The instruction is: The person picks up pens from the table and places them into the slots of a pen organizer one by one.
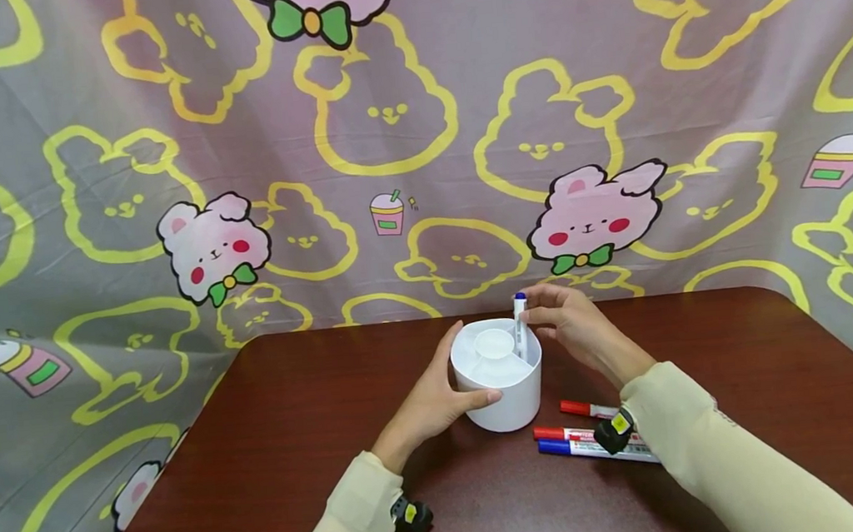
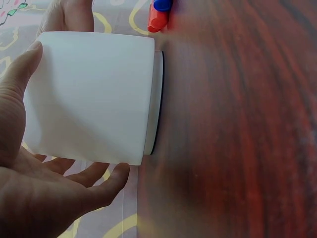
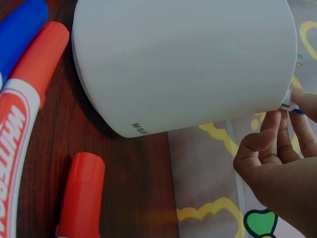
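A round white pen organizer (image 1: 508,406) with several compartments stands on the table. My left hand (image 1: 430,403) grips it from the left, thumb across the near side and fingers round the far side. In the left wrist view, the fingers curve round the organizer's wall (image 2: 94,99). At the right rim my right hand (image 1: 577,325) pinches a white whiteboard marker (image 1: 520,319) with a blue end up. The marker stands nearly upright, its lower part inside a right-hand compartment. In the right wrist view, the organizer hides most of that marker.
Right of the organizer lie a red-capped marker (image 1: 575,408), another red-capped marker (image 1: 548,433) and a blue-capped marker (image 1: 555,447), partly under my right forearm. A patterned curtain (image 1: 423,132) hangs behind the brown table (image 1: 275,445).
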`<state>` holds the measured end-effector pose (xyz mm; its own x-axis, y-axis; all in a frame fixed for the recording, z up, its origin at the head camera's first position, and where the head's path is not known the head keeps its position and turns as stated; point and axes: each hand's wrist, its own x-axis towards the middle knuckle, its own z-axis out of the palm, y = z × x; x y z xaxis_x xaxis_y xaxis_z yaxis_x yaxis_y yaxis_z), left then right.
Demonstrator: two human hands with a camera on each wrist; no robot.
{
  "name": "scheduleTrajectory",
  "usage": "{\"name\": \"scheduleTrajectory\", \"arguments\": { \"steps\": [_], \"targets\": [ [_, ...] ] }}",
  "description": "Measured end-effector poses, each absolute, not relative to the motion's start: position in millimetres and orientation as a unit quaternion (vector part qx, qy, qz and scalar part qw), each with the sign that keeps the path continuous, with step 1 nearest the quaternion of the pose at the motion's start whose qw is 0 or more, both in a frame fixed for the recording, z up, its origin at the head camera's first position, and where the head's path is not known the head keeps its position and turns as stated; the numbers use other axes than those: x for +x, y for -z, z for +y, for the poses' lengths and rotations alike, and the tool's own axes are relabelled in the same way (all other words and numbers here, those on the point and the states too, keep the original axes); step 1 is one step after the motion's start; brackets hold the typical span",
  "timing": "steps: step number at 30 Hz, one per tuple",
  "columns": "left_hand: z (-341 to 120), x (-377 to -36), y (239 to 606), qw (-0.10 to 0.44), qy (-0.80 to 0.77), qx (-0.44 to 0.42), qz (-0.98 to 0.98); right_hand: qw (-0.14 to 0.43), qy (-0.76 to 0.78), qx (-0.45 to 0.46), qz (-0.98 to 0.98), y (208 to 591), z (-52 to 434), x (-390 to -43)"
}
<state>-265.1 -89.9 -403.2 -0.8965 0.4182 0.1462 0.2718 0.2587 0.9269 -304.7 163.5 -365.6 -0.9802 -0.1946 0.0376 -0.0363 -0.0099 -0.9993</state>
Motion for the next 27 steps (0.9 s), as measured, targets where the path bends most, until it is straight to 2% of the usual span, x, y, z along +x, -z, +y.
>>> {"name": "scheduleTrajectory", "arguments": {
  "steps": [27],
  "targets": [
    [-89.5, -265.0, 402.3, 0.062, -0.564, 0.216, 0.794, 0.063, 0.671, -0.085, 0.734, 370.7, 164.2, -299.1]
  ]
}}
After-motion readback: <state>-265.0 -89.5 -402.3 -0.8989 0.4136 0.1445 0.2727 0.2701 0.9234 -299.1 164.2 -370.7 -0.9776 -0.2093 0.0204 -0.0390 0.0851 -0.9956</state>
